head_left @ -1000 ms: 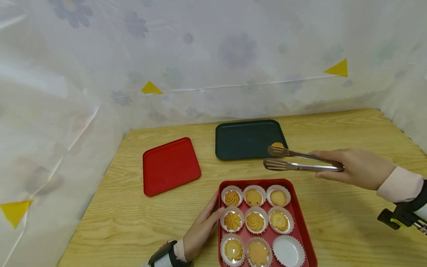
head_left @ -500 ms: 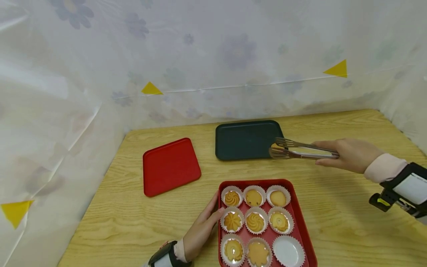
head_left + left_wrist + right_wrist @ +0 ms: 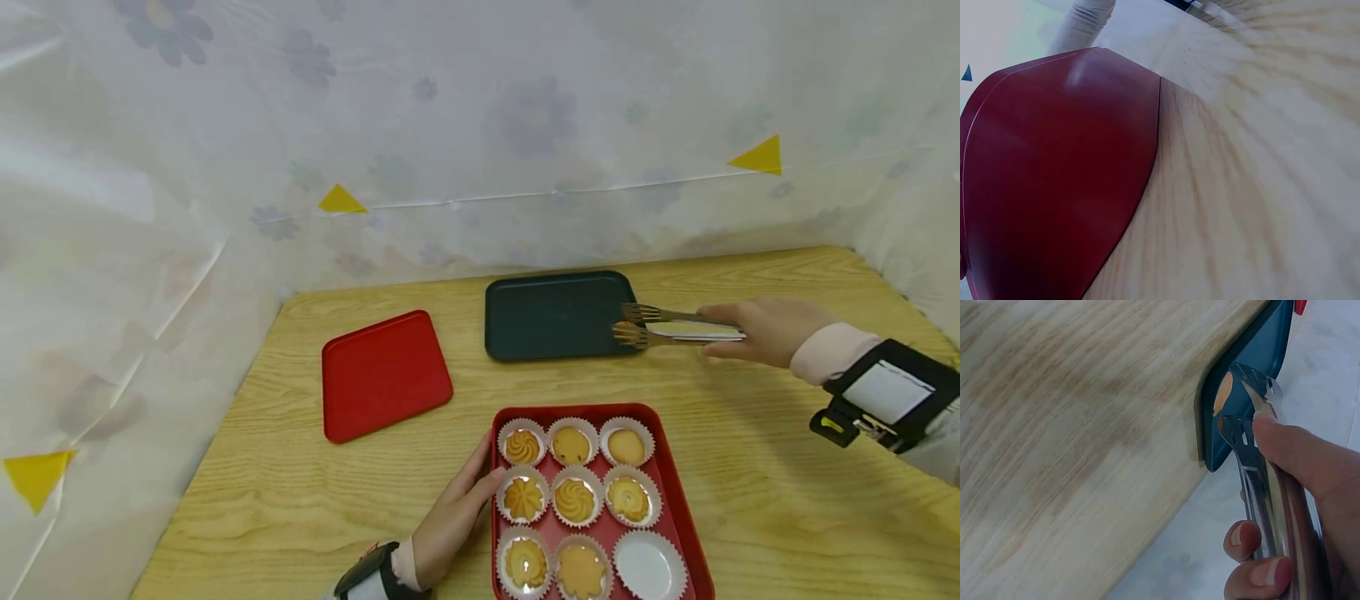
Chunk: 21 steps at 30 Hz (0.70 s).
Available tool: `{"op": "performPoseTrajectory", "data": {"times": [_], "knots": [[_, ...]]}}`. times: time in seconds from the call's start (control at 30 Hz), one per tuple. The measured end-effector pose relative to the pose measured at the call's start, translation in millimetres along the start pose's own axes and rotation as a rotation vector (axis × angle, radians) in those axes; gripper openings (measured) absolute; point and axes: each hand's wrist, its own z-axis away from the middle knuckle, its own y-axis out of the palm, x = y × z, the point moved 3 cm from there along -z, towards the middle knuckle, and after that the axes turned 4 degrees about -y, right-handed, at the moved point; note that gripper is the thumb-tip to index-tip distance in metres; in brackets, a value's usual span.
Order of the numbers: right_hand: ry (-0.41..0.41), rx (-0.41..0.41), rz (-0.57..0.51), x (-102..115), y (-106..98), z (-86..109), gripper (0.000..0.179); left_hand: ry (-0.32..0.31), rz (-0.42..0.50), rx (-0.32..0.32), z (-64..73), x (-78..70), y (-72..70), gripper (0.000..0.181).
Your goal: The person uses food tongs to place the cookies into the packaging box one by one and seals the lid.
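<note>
My right hand [image 3: 772,331] holds metal tongs [image 3: 638,336] at the right end of the dark green tray [image 3: 555,312]. The slotted tips stand apart. Between them, a round cookie [image 3: 1224,394] lies in the tray's corner in the right wrist view; whether the tips touch it I cannot tell. My left hand [image 3: 452,518] rests on the left wall of a red box [image 3: 678,492], thumb over the rim and fingers along the outside. Paper cups with cookies [image 3: 573,498] fill the box in rows. One white paper cup [image 3: 649,565] at its near right holds nothing.
A flat red tray [image 3: 386,375] lies on the wooden table [image 3: 285,467] to the left. Behind the green tray hangs a pale flowered sheet [image 3: 465,125] with yellow triangles, and it also closes off both sides.
My right hand has moved forward and left with the tongs, from in front of the green tray to over its right end. Their tips now straddle the cookie. My left hand stays put.
</note>
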Motion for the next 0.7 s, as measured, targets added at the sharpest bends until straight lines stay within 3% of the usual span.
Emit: {"op": "performPoseTrajectory", "data": {"times": [0.7], "knots": [[0.053, 0.092, -0.012, 5.2, -6.6, -13.6, 0.066, 0.009, -0.007, 0.01, -0.8, 0.6, -0.2, 0.067]]}}
